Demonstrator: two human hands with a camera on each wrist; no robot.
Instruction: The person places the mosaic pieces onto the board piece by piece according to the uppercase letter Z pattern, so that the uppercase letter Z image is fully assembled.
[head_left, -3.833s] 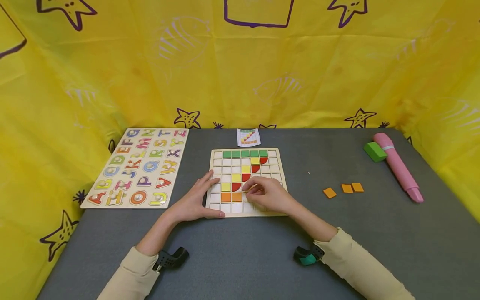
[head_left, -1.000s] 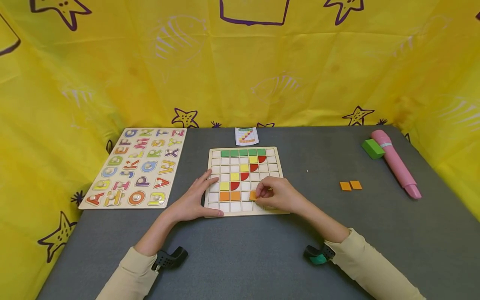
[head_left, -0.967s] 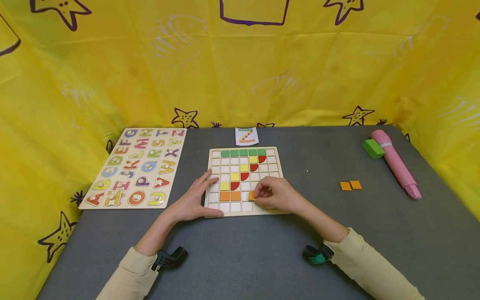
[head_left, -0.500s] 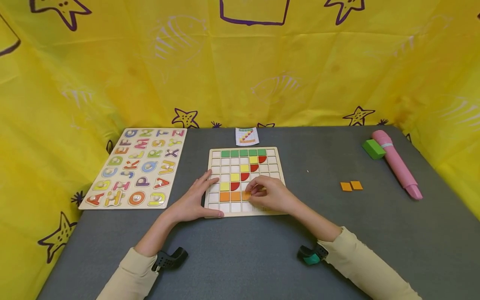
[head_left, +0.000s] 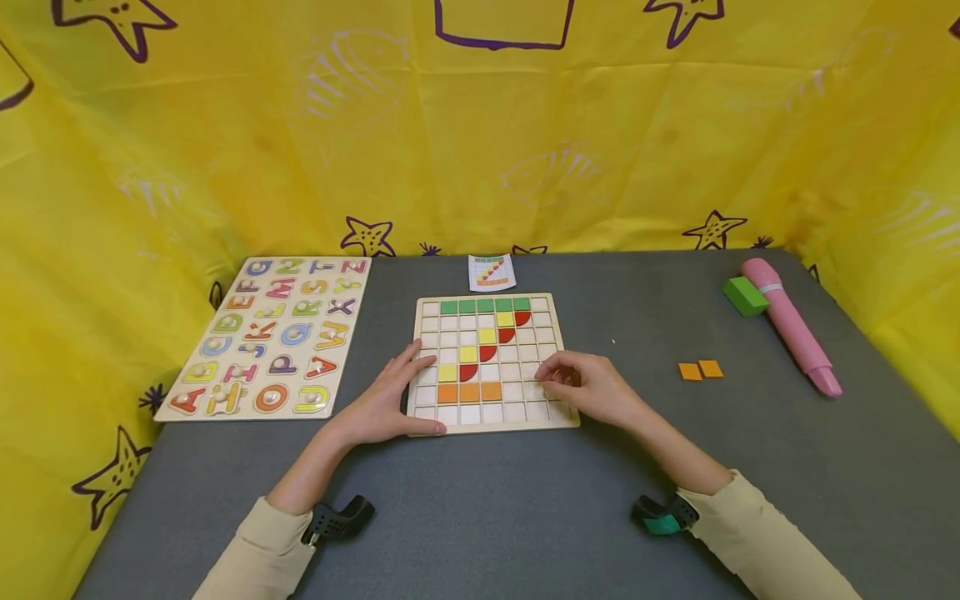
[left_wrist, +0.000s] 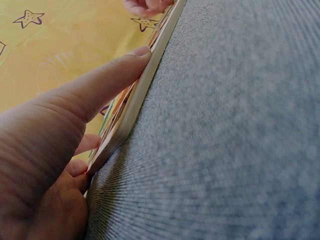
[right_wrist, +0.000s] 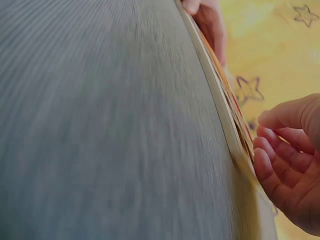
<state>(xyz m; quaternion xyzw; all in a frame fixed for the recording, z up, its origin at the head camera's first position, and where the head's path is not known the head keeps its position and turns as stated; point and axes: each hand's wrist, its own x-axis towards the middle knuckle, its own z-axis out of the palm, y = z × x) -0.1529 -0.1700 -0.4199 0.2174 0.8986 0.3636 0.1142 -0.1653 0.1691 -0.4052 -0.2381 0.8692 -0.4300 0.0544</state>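
Observation:
A wooden grid board (head_left: 525, 422) with white cells lies in the middle of the table. It holds a row of green tiles (head_left: 487, 306), a diagonal of yellow tiles (head_left: 468, 355) with red quarter-round tiles (head_left: 488, 353), and three orange tiles (head_left: 469, 392). My left hand (head_left: 382, 407) is spread at the board's left corner, thumb on the front edge and fingers along the left side. Over the board's right part is my right hand (head_left: 588, 387), fingers loosely bent with nothing visible between them. Two loose orange tiles (head_left: 701, 370) lie on the table to the right.
A small pattern card (head_left: 492, 272) lies behind the board. To the left is an alphabet puzzle board (head_left: 281, 350) with knobbed letters. At the far right a green block (head_left: 746, 297) touches a pink marker-shaped object (head_left: 793, 329). A yellow cloth stands behind the table.
My right hand has put an orange tile beside the other two in the lower row, let it go and moved right. My left hand stays at the board's corner.

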